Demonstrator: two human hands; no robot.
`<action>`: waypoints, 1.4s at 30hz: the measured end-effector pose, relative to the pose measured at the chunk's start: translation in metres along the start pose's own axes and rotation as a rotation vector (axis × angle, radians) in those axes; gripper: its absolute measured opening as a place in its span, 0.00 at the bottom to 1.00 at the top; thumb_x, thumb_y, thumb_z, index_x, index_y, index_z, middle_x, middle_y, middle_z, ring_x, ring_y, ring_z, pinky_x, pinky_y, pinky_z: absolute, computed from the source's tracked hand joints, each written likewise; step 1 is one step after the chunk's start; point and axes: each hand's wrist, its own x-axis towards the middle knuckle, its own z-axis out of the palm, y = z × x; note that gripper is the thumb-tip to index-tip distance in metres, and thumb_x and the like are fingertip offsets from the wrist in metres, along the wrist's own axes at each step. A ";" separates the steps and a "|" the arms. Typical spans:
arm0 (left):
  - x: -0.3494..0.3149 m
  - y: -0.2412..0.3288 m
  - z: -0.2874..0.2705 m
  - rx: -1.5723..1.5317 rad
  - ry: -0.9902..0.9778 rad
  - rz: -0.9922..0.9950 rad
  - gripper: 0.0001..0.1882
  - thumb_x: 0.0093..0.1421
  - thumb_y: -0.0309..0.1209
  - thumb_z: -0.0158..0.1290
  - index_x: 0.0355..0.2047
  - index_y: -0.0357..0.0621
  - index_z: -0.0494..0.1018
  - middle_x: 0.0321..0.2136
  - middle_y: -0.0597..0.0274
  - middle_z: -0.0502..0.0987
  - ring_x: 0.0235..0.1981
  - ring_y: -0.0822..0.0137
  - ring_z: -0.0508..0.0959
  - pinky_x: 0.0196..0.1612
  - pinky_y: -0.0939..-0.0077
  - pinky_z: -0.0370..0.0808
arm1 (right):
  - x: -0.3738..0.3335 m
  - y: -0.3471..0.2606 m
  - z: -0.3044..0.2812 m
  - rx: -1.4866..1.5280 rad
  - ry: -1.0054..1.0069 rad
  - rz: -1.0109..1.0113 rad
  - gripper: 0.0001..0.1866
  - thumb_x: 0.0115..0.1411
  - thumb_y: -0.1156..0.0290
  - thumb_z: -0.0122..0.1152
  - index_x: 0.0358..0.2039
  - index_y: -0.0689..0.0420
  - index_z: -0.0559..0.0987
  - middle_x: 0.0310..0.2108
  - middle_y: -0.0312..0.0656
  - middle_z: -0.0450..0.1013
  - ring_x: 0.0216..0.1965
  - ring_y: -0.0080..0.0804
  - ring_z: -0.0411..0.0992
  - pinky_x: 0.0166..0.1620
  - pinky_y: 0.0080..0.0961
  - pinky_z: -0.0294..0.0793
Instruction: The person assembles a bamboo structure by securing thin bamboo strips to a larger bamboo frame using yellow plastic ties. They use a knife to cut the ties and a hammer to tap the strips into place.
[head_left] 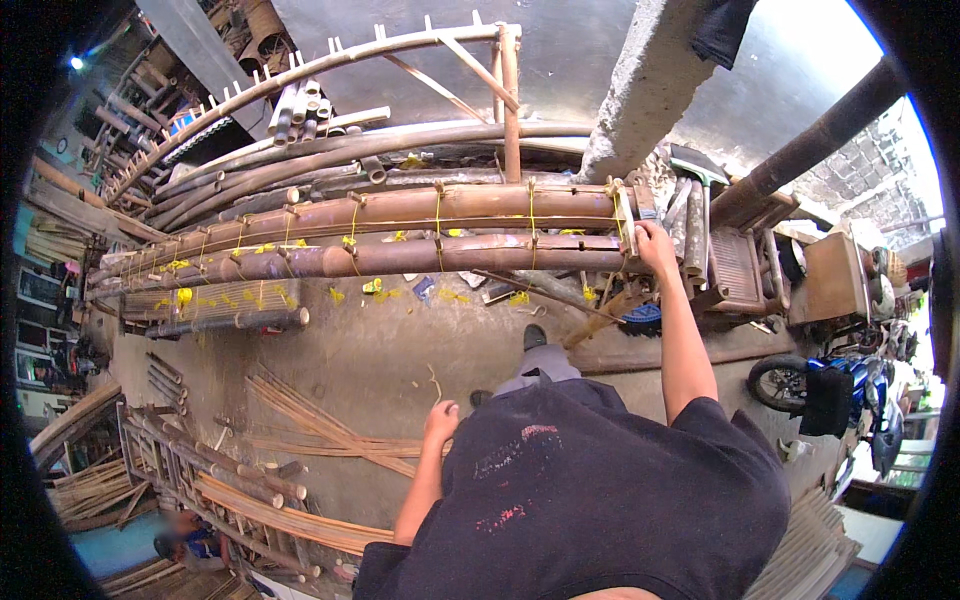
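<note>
Across the view lies a long frame of brown bamboo poles [480, 208], tied at intervals with yellow cord [437, 222]. At its right end, my right hand [655, 248] is closed against a pale bamboo crosspiece [625, 222]; the palm side is hidden. Just beyond those fingers sits a small flat tool or fitting with a grey-blue end [648, 213], too small to name. My left hand [442, 420] hangs low beside my dark shirt, fingers curled. A thin, pale, bent strip [435, 382] sticks up from it.
Bamboo slats [330, 420] lie on the floor to the left. Stacked poles [380, 150] and a curved pegged rail [300, 72] stand behind the frame. At right are a bamboo chair [735, 265] and a motorbike [850, 395]. Another person [190, 545] is at lower left.
</note>
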 end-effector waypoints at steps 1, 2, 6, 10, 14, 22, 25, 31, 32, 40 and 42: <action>0.007 0.015 0.003 -0.017 -0.025 0.012 0.19 0.64 0.39 0.53 0.48 0.39 0.79 0.47 0.45 0.80 0.51 0.47 0.79 0.55 0.58 0.74 | -0.006 -0.010 -0.003 0.018 0.006 0.008 0.17 0.66 0.58 0.55 0.45 0.57 0.82 0.41 0.54 0.80 0.44 0.50 0.79 0.48 0.38 0.76; 0.014 0.030 0.005 -0.008 -0.001 0.088 0.19 0.64 0.39 0.53 0.48 0.40 0.79 0.47 0.44 0.80 0.51 0.46 0.78 0.55 0.58 0.74 | -0.013 -0.021 -0.007 0.107 -0.014 0.094 0.18 0.66 0.57 0.57 0.45 0.58 0.82 0.39 0.55 0.80 0.42 0.50 0.79 0.47 0.38 0.76; 0.052 0.118 0.006 -0.028 0.044 0.379 0.18 0.66 0.39 0.51 0.50 0.40 0.78 0.47 0.43 0.79 0.51 0.44 0.77 0.55 0.57 0.72 | -0.048 -0.043 -0.007 -0.121 0.071 -0.198 0.19 0.57 0.58 0.70 0.40 0.58 0.78 0.38 0.51 0.76 0.41 0.51 0.76 0.44 0.43 0.74; 0.065 0.266 -0.023 -0.060 0.015 0.589 0.15 0.66 0.33 0.52 0.49 0.37 0.77 0.44 0.42 0.78 0.47 0.43 0.78 0.51 0.58 0.74 | -0.058 -0.035 -0.004 -0.212 0.114 -0.304 0.19 0.51 0.71 0.72 0.41 0.59 0.73 0.37 0.49 0.72 0.39 0.53 0.73 0.43 0.44 0.72; 0.096 0.379 -0.025 -0.151 0.073 0.845 0.14 0.66 0.31 0.52 0.48 0.37 0.77 0.42 0.46 0.79 0.45 0.47 0.79 0.48 0.58 0.75 | -0.056 -0.033 -0.010 -0.131 0.085 -0.356 0.17 0.50 0.77 0.65 0.41 0.59 0.73 0.42 0.51 0.72 0.44 0.54 0.72 0.46 0.46 0.72; 0.183 0.465 0.040 0.218 0.128 1.009 0.13 0.62 0.30 0.55 0.47 0.42 0.77 0.42 0.53 0.79 0.47 0.52 0.77 0.54 0.54 0.67 | -0.049 -0.024 -0.020 0.024 0.003 -0.307 0.25 0.50 0.77 0.64 0.51 0.61 0.73 0.47 0.51 0.73 0.49 0.52 0.72 0.53 0.43 0.71; 0.187 0.466 0.055 0.346 0.123 0.999 0.14 0.62 0.30 0.55 0.47 0.44 0.77 0.43 0.56 0.79 0.48 0.55 0.76 0.58 0.51 0.63 | -0.041 -0.019 -0.038 0.221 -0.073 -0.252 0.21 0.54 0.76 0.65 0.50 0.61 0.75 0.45 0.49 0.75 0.44 0.45 0.76 0.48 0.37 0.75; 0.182 0.472 0.059 0.443 0.115 0.927 0.12 0.61 0.31 0.55 0.45 0.48 0.76 0.39 0.60 0.78 0.44 0.57 0.76 0.53 0.52 0.60 | -0.029 0.005 -0.055 0.442 0.055 -0.050 0.09 0.61 0.75 0.61 0.41 0.64 0.80 0.37 0.50 0.79 0.38 0.43 0.80 0.43 0.33 0.78; 0.182 0.471 0.058 0.469 0.111 0.912 0.11 0.62 0.31 0.56 0.45 0.48 0.76 0.38 0.60 0.78 0.44 0.57 0.76 0.53 0.52 0.60 | -0.022 0.011 -0.055 0.480 0.133 0.039 0.08 0.62 0.75 0.60 0.39 0.64 0.81 0.36 0.49 0.79 0.37 0.39 0.79 0.43 0.30 0.78; 0.183 0.479 0.056 0.508 0.037 0.911 0.13 0.63 0.33 0.56 0.47 0.48 0.76 0.39 0.59 0.77 0.44 0.56 0.75 0.53 0.49 0.62 | 0.058 0.210 0.001 -0.059 0.260 0.325 0.24 0.62 0.64 0.62 0.56 0.60 0.73 0.51 0.56 0.71 0.53 0.51 0.71 0.55 0.43 0.70; 0.180 0.481 0.053 0.525 0.057 0.921 0.16 0.64 0.35 0.55 0.51 0.48 0.75 0.42 0.59 0.77 0.46 0.57 0.75 0.54 0.51 0.61 | 0.075 0.232 0.016 -0.222 0.204 0.418 0.30 0.60 0.58 0.63 0.60 0.59 0.71 0.53 0.56 0.69 0.57 0.55 0.68 0.58 0.48 0.67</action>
